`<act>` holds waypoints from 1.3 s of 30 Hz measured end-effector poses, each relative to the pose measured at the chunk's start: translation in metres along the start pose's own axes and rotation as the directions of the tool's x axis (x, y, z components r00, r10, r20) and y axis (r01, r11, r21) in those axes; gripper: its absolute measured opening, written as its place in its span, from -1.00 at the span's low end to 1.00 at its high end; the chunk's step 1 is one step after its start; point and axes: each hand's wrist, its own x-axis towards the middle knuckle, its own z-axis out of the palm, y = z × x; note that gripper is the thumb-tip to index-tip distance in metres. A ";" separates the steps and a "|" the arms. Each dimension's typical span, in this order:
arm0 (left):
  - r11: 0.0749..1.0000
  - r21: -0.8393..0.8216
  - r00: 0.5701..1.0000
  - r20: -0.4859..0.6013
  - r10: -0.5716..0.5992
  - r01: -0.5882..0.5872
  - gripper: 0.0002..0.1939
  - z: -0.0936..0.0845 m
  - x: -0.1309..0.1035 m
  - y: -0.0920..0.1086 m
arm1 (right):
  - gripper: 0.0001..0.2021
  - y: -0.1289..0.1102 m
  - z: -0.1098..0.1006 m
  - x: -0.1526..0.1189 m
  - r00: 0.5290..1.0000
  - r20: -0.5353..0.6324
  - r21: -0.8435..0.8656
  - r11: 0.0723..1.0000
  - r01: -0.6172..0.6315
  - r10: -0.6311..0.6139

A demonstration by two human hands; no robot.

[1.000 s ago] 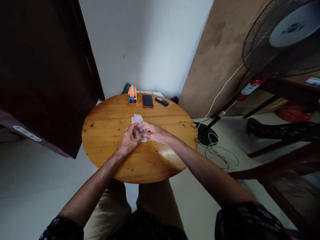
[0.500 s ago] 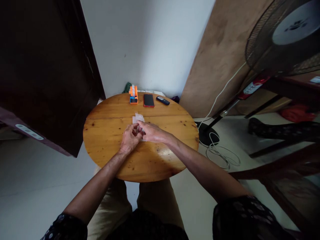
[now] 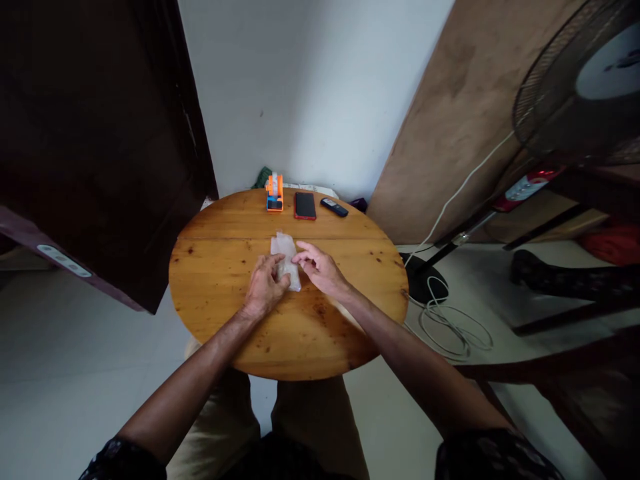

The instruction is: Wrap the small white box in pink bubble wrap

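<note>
A whitish, see-through plastic packet, perhaps bubble wrap, lies on the wooden table; what is inside it cannot be made out. My left hand rests at its left side, thumb and forefinger apart and touching the packet's surface. To the right of the packet is my right hand, its fingers loosely bent and apart, holding nothing. The fingertips of that hand come close to the packet's right edge.
Along the table's far side stand an orange tape dispenser, a dark phone with a red edge and a small black handset. A pedestal fan and a coiled white cable are at the right. A dark door is at the left.
My right hand has moved off the packet to the right, and its fingers have parted. More of the packet now shows. The view has shifted slightly.
</note>
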 end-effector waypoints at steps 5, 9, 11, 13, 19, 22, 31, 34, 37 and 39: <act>0.975 0.125 0.976 0.135 0.168 -0.185 -0.56 -0.009 -0.003 0.006 | -0.51 0.005 0.009 0.010 0.998 0.065 -0.051 0.999 0.014 -0.010; 0.966 0.163 0.974 0.135 0.181 -0.202 -0.65 -0.008 -0.003 0.003 | -0.58 0.010 0.005 0.013 1.000 0.023 0.044 0.999 0.002 -0.003; 0.965 0.167 0.976 0.123 0.182 -0.201 -0.68 -0.006 -0.003 0.002 | -0.64 0.013 0.000 0.011 0.992 -0.086 0.081 0.993 -0.084 0.091; 0.965 0.164 0.976 0.117 0.185 -0.203 -0.69 -0.004 -0.004 0.001 | -0.68 0.015 -0.005 0.010 0.957 -0.118 0.140 0.958 -0.248 0.265; 0.965 0.179 0.979 0.103 0.175 -0.191 -0.69 -0.003 -0.006 0.003 | -0.71 0.006 -0.004 0.024 0.868 0.018 0.292 0.828 -0.479 0.496; 0.961 0.181 0.975 0.114 0.191 -0.210 -0.68 -0.004 -0.006 0.004 | -0.77 -0.001 0.002 0.037 0.843 0.033 0.326 0.792 -0.516 0.536; 0.956 0.149 0.963 0.130 0.236 -0.254 -0.67 -0.006 -0.006 0.006 | -0.86 0.012 0.011 0.048 0.933 0.139 0.425 0.831 -0.359 0.332; 0.962 0.139 0.967 0.130 0.219 -0.236 -0.66 -0.006 -0.006 0.007 | -0.82 0.018 0.015 0.047 0.968 0.076 0.428 0.868 -0.250 0.241; 0.968 0.132 0.973 0.119 0.198 -0.213 -0.67 -0.006 -0.005 0.006 | -0.79 0.016 0.014 0.043 0.980 0.051 0.431 0.881 -0.194 0.192; 0.969 0.119 0.974 0.100 0.205 -0.216 -0.67 -0.006 -0.005 0.004 | -0.77 0.014 0.013 0.041 0.984 0.053 0.450 0.876 -0.173 0.168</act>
